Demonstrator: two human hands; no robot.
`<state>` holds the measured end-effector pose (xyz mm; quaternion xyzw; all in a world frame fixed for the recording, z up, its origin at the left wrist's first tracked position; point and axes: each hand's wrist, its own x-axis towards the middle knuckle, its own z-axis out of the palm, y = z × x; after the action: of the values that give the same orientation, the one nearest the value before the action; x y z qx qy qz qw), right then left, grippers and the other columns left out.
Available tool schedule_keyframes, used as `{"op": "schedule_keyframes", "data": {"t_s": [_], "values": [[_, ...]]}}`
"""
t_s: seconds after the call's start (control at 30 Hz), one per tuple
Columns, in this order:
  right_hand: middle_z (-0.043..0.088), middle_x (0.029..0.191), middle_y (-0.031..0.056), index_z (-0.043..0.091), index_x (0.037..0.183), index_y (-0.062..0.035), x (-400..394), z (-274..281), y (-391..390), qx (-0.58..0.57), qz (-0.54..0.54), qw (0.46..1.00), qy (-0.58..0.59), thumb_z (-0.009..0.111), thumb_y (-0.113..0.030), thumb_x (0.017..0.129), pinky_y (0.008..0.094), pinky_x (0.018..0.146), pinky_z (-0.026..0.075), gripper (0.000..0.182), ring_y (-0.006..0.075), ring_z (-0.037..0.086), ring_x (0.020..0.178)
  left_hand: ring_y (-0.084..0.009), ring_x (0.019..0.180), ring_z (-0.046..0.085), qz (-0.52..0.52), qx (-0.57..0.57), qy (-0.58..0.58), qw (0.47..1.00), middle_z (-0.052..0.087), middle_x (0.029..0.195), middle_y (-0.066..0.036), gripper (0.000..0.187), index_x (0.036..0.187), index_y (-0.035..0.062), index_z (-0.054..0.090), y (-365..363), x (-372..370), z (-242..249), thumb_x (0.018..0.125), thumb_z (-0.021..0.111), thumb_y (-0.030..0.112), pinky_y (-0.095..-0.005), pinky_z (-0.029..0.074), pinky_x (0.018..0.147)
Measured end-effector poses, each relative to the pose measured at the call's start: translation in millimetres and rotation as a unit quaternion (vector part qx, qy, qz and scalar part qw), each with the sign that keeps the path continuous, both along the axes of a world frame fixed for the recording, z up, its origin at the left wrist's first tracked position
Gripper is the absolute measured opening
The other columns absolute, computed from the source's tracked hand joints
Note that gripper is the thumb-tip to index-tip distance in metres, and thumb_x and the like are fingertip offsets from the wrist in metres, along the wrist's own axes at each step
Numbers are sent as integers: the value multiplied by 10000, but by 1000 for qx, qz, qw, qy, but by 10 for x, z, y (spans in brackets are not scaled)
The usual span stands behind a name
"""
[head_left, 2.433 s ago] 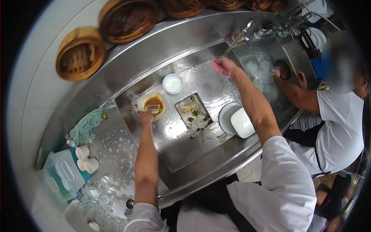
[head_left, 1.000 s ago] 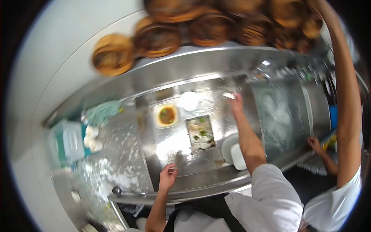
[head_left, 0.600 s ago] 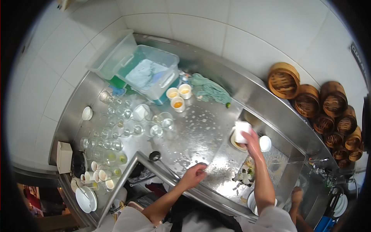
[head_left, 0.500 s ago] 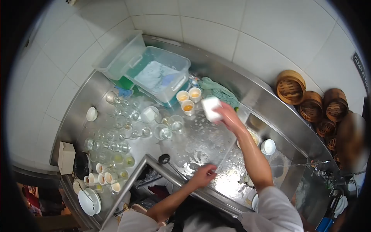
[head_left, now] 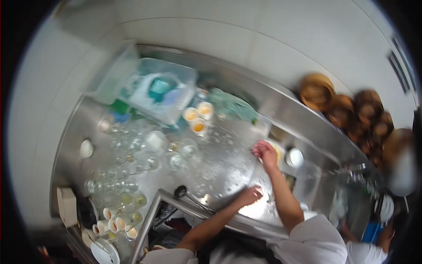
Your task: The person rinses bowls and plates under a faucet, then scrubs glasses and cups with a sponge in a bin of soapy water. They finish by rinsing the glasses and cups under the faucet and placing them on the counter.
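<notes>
Two vessels lie nearest the right hand [head_left: 265,152] in the head view: a shallow dish [head_left: 280,152], partly hidden behind it at 3 o'clock, and a white bowl [head_left: 294,157] beyond. The right fingers look loosely spread, holding nothing visible; the left hand [head_left: 250,195], at 5 o'clock, is too blurred to tell. The step in hand seems a reach by the dish; gripping it would call for closing on its rim. Glasses [head_left: 125,163] crowd the wet steel counter [head_left: 226,160] at 8 o'clock; bamboo steamers [head_left: 317,91] stand at 2, below white tiles [head_left: 220,37].
</notes>
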<state>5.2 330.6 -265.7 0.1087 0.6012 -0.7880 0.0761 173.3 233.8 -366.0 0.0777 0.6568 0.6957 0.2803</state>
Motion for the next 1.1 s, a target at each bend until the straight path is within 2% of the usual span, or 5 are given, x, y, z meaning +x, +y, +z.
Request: {"op": "schedule_keyframes", "data": {"t_s": [0.23, 0.5, 0.83, 0.97, 1.1], "values": [[542, 591, 99, 590, 687, -43, 1158, -1725, 4903, 148, -403, 878, -211, 500, -167, 870, 360, 435, 380, 239, 207, 514, 482, -243, 852, 632, 149, 108, -372, 910, 585, 1014, -140, 620, 1346, 70, 273, 923, -611, -568, 910, 654, 289, -384, 551, 730], [648, 1021, 189, 545, 1150, 48, 1021, -361, 5442, -222, -207, 941, -153, 392, -74, 999, 346, 870, 597, 247, 262, 680, 947, -233, 942, 655, 213, 127, -323, 913, 590, 1125, -148, 328, 1288, 59, 435, 1329, -1606, -1873, 962, 472, 64, -374, 597, 808], [579, 1182, 252, 443, 1230, 145, 1035, 201, 5137, -379, -271, 884, -43, 374, -87, 1012, 403, 985, 533, 325, 333, 621, 1069, -264, 908, 678, 232, 12, -265, 936, 616, 1117, -172, 403, 1292, 2, 430, 1807, -420, -899, 897, 506, -20, -387, 602, 792], [456, 1418, 196, 292, 1445, 60, 1359, -12, 4706, 46, 163, 974, -149, 540, -289, 974, 389, 1021, 470, 637, 276, 498, 1269, -283, 1028, 640, 146, 80, -365, 916, 612, 1155, -161, 381, 1275, -30, 443, 2582, -22, -762, 907, 530, 15, -429, 534, 933], [562, 1328, 135, 484, 1365, -8, 1554, -514, 4751, 223, 67, 926, -296, 692, -301, 871, 431, 985, 488, 610, 230, 488, 1287, -276, 1107, 603, 86, 184, -364, 909, 592, 1204, -151, 425, 1315, 5, 425, 3576, 34, -638, 913, 553, 54, -433, 510, 959]]}}
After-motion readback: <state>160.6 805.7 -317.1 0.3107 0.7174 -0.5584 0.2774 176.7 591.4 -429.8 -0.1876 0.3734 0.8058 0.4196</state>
